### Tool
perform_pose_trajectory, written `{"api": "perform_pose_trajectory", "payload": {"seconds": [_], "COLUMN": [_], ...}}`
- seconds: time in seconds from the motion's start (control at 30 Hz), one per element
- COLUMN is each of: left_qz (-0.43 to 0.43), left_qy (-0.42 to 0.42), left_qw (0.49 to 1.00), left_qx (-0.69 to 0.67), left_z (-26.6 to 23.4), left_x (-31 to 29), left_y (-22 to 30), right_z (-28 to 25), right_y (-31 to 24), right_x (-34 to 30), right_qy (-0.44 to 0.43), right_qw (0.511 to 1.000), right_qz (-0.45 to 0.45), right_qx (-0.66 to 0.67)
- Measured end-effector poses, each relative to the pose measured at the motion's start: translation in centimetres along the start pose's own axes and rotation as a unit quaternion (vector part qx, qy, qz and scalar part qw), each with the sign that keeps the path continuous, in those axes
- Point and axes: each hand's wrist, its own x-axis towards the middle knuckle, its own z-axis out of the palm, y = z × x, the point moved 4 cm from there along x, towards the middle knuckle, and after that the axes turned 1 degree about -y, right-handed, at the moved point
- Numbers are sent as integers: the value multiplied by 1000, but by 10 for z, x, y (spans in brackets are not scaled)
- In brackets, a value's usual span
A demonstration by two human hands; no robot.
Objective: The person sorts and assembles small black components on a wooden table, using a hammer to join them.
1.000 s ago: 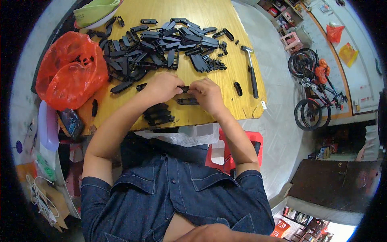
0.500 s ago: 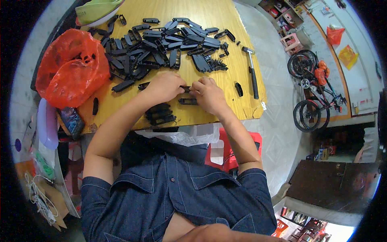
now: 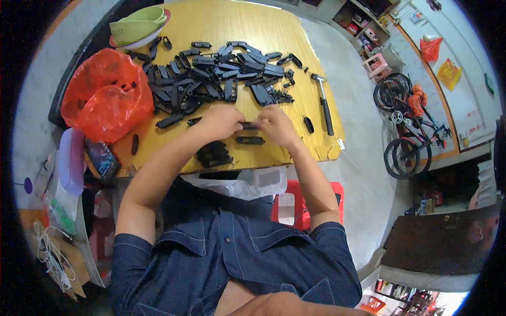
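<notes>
Over the near part of the table, my left hand (image 3: pixel 224 121) is closed, its fingertips on one end of a narrow black plastic frame piece (image 3: pixel 250 126). My right hand (image 3: pixel 276 125) pinches at the piece's other end, fingers curled; the fingertips partly hide that end. Just below it on the wood lies a similar black frame piece (image 3: pixel 250 140), touched by neither hand. Beside my left forearm sits a stack of black frame pieces (image 3: pixel 214 155). Another black piece (image 3: pixel 194 121) is partly covered by the left wrist.
A heap of black plastic parts (image 3: pixel 211 73) spreads across the yellow wooden table (image 3: pixel 253 18). A hammer (image 3: pixel 324 108) and a curved black piece (image 3: pixel 309 125) lie at the right. Leftward are a red plastic bag (image 3: pixel 105 100), green bowl (image 3: pixel 138 26), phone (image 3: pixel 102 159) and purple case (image 3: pixel 71 160).
The whole view has shifted, so the table sits slightly lower. The hands are a little further apart, and more of the piece between them shows.
</notes>
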Motion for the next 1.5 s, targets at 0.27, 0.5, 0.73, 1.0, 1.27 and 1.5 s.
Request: {"api": "perform_pose_trajectory", "payload": {"seconds": [0.27,0.5,0.73,1.0,1.27,1.5], "left_qz": [-92,-209,-152,-232,-71,-30], "left_qy": [-74,146,173,12,4,19], "left_qw": [993,923,971,685,981,997], "left_qx": [-4,288,58,-690,-178,-68], "left_z": [-22,-20,-22,-3,-12,-6], "left_x": [15,52,39,18,16,14], "left_y": [7,-11,-12,-24,-13,-11], "right_z": [-29,-39,-46,-18,-15,6], "right_y": [92,87,67,31,15,-2], "right_x": [9,4,-7,-22,-15,1], "right_qy": [13,18,65,20,59,56], "right_qw": [964,946,954,979,988,994], "right_qz": [234,301,287,189,89,-18], "right_qx": [-128,-115,-55,76,107,96]}}
